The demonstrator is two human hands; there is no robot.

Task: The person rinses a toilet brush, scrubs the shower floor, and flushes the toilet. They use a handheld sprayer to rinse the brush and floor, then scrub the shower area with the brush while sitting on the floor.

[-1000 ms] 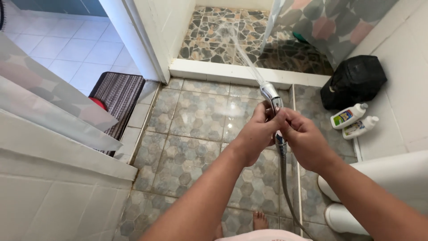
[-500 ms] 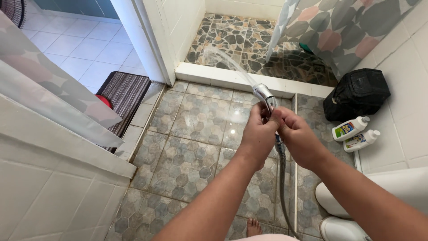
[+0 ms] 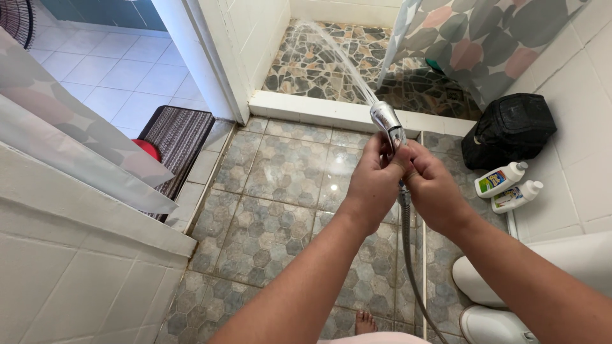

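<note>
A chrome hand sprayer on a ribbed metal hose is held in front of me over the hexagon-tiled floor. My left hand and my right hand are both closed around its handle, touching each other. A jet of water shoots from the nozzle up and to the left into the pebble-floored shower area. My bare foot shows at the bottom edge.
A black bag and two white bottles lie by the right wall. A white toilet is at lower right. A striped mat lies at the doorway left. A patterned curtain hangs at upper right; a white curb edges the shower.
The sprayer has swung slightly right and upward, so the jet now reaches farther back into the shower area. Both hands stay closed on the handle.
</note>
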